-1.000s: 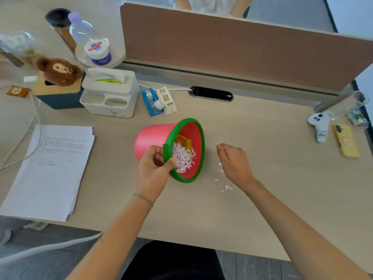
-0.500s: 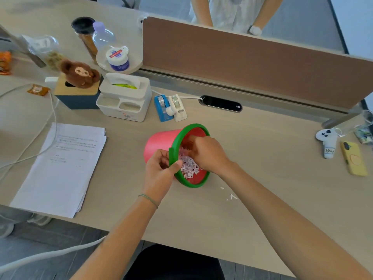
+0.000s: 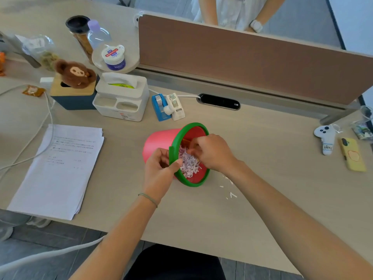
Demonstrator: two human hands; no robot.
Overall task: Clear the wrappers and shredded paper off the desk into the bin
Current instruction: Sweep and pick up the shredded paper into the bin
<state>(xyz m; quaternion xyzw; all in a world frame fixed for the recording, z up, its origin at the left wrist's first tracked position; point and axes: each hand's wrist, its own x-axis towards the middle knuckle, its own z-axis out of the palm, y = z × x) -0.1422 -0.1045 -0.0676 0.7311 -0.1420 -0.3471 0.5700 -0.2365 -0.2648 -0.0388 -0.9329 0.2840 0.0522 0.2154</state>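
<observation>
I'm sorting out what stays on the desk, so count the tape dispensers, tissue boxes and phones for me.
Tape dispensers: 2, blue and white
Tissue boxes: 2, white and navy with wooden lid
Phones: 1, yellow
Total: 5

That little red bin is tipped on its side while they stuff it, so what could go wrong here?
The bin lies tilted, mouth sideways, so the shredded paper may slide back out when the right hand withdraws. A few loose scraps on the desk could be missed. The left hand grips only the rim, so the bin might roll.
</observation>
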